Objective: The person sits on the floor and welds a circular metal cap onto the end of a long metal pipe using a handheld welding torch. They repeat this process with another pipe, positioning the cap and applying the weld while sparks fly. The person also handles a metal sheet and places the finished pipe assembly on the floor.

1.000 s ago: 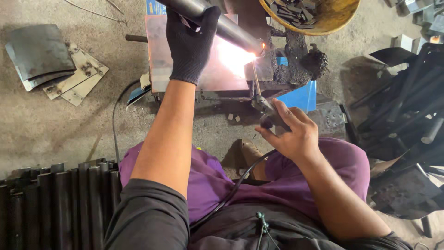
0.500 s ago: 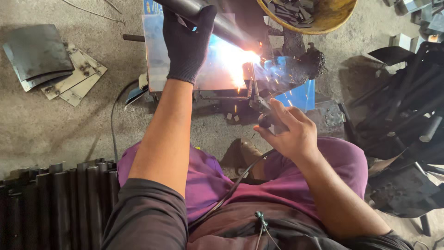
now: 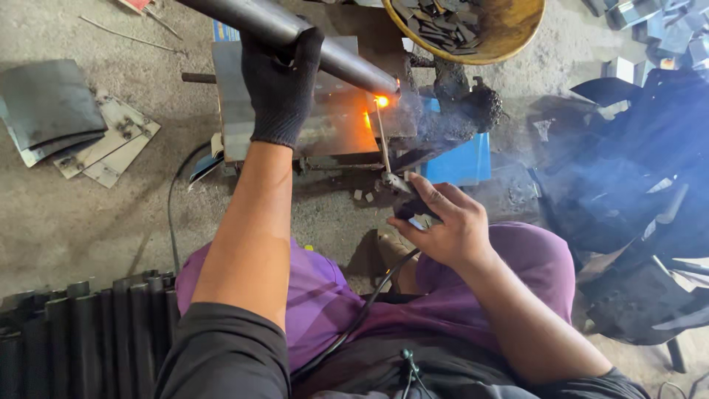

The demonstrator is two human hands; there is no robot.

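Observation:
My left hand (image 3: 281, 85), in a black knit glove, grips a grey steel pipe (image 3: 347, 66) that lies slantwise over a flat metal plate (image 3: 325, 125). My bare right hand (image 3: 443, 222) holds a welding electrode holder (image 3: 402, 192); its thin rod (image 3: 382, 137) reaches up to the pipe's end, where an orange glow (image 3: 381, 101) shows. A black cable (image 3: 369, 303) runs from the holder down across my purple-clad lap. Smoke drifts to the right of the weld.
A yellow basin of metal scraps (image 3: 480, 26) sits at the top. Flat metal sheets (image 3: 66, 122) lie on the concrete floor at left. Several dark pipes (image 3: 81, 332) are stacked at lower left. A blue box (image 3: 461, 159) and dark metal frames (image 3: 642, 199) stand at right.
The bright white welding arc has died down to a small orange glow at the pipe's end. Smoke has spread to the right. Both hands keep their grip.

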